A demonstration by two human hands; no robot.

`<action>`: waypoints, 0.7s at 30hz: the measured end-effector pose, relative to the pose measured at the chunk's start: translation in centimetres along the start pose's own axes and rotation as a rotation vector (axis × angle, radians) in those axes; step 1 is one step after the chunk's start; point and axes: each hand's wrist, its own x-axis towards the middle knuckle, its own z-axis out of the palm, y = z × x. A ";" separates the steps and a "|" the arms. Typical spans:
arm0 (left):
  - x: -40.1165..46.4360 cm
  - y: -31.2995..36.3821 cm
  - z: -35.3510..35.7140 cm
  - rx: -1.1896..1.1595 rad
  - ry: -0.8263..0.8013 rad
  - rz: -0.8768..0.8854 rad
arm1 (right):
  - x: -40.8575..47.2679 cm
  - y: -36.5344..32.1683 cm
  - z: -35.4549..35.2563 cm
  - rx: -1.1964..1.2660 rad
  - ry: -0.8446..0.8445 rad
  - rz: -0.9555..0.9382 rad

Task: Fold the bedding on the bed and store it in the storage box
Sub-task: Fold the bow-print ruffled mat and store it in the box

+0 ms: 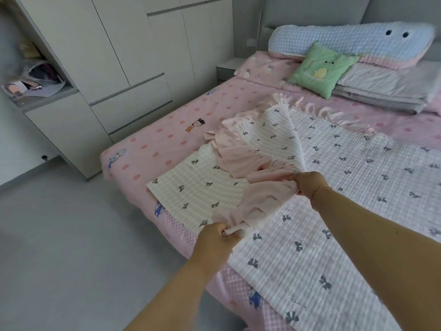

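Note:
A white quilted blanket [346, 187] with grey bow prints and a pink ruffled edge lies spread over the pink bed [167, 137]. Its left part is folded over, so the checked underside [191, 187] faces up. My left hand [216, 237] pinches the pink ruffle near the bed's front edge. My right hand [309, 182] grips the same ruffled edge farther in, where the lifted flap bunches. No storage box is in view.
A green cushion [321, 68], a long blue pillow [353, 41] and a folded grey quilt [386, 89] sit at the head of the bed. White wardrobes [114, 56] line the left wall, with a cluttered open shelf [33, 82]. Grey floor [59, 247] runs along the bed's left side.

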 end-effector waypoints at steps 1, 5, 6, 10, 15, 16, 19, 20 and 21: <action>-0.7 0.2 0.8 0.006 -0.004 0.007 | -0.4 0.7 -0.8 -0.005 0.010 0.006; -2.7 0.5 3.8 0.031 0.016 0.032 | -1.1 3.2 -3.8 0.012 0.010 0.027; -3.1 0.4 4.6 0.039 0.022 0.037 | -1.2 3.8 -4.5 0.003 0.003 0.031; -4.5 0.3 8.0 0.049 0.043 0.014 | -0.7 6.1 -7.1 -0.009 -0.040 0.040; -6.8 1.2 13.5 0.039 0.090 -0.030 | 0.4 8.6 -10.9 -0.111 -0.129 -0.007; -7.4 1.4 14.8 0.045 0.100 -0.042 | 0.5 9.0 -11.8 -0.115 -0.146 -0.023; -9.3 2.4 18.6 0.040 0.133 -0.072 | 1.0 10.6 -14.4 -0.115 -0.185 -0.028; -9.7 2.4 19.5 0.022 0.144 -0.088 | 1.1 11.2 -15.0 -0.126 -0.183 -0.023; -10.2 2.6 20.5 0.011 0.152 -0.101 | 1.2 11.9 -15.7 -0.140 -0.181 -0.020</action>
